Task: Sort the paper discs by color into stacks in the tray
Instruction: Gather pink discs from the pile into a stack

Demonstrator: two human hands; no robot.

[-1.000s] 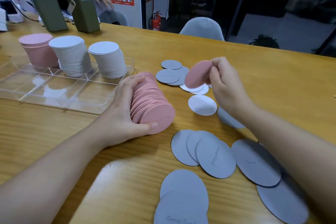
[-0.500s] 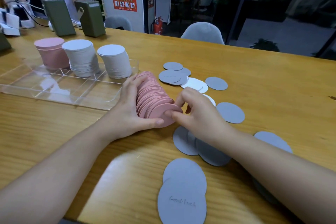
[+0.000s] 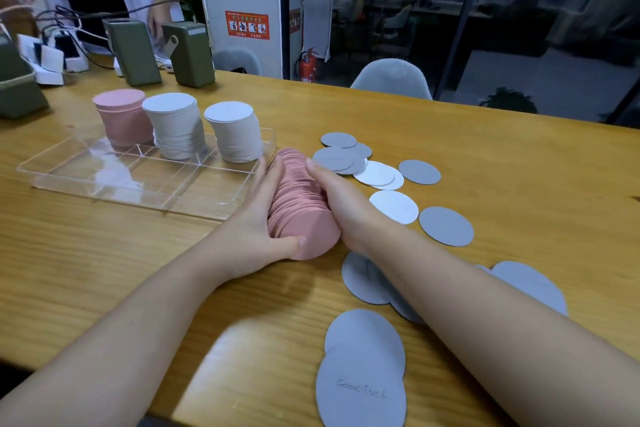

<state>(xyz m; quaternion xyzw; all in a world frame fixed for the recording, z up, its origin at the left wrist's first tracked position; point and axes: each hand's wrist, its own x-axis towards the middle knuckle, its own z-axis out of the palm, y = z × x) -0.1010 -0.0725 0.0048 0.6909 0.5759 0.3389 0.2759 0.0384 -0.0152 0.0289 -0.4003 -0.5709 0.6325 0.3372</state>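
Note:
A roll of pink paper discs (image 3: 300, 208) lies on its side on the wooden table, just right of the clear plastic tray (image 3: 138, 184). My left hand (image 3: 256, 218) cups its left side with the thumb on the front disc. My right hand (image 3: 332, 198) presses along its right side. In the tray's back row stand a pink stack (image 3: 121, 116) and two white stacks (image 3: 173, 125), (image 3: 235, 135). Loose grey discs (image 3: 446, 225) and white discs (image 3: 393, 206) lie scattered to the right and in front.
Two green boxes (image 3: 133, 52), (image 3: 188, 54) and cables stand at the table's back left, with a person behind them. A grey chair (image 3: 391, 78) is beyond the far edge. A grey disc with handwriting (image 3: 360, 388) lies near the front edge.
My right hand carried a single pink disc down onto the front of the pink roll, then slid along the roll's right side. Both hands now clasp the roll.

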